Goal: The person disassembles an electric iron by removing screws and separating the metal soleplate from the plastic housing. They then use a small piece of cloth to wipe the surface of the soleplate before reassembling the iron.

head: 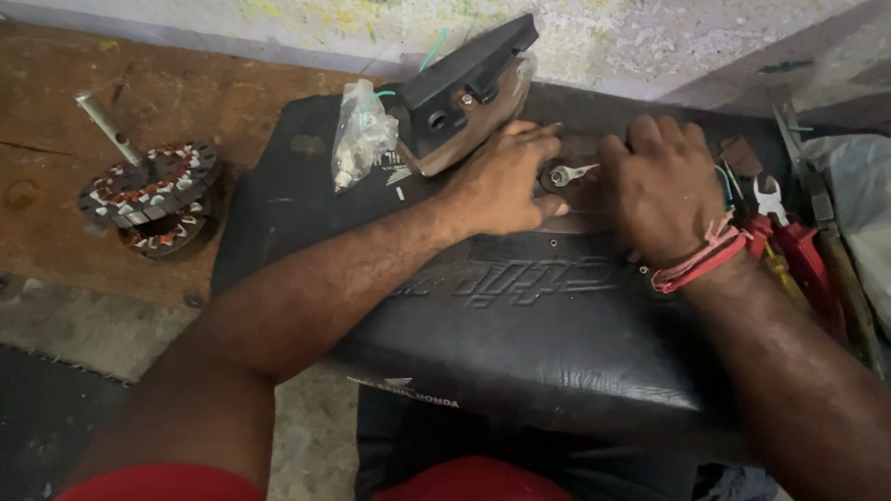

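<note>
A black padded seat [520,325] lies across the middle as a work surface. My left hand [501,181] rests on it, fingers curled beside a small round metal part with a flat metal terminal [568,173]. My right hand [661,181], with a red thread band at the wrist, is bent over the same spot, its fingers pressing down just right of the terminal. What the fingers pinch is hidden. Behind the hands sits an upturned clothes iron [469,88] with a black handle and brown base.
A motor stator with copper windings and a metal shaft [148,195] lies on the wooden board at left. A clear plastic bag of small parts [360,139] is by the iron. Red-handled pliers and other tools [789,241] lie at right, beside a plastic bag [858,204].
</note>
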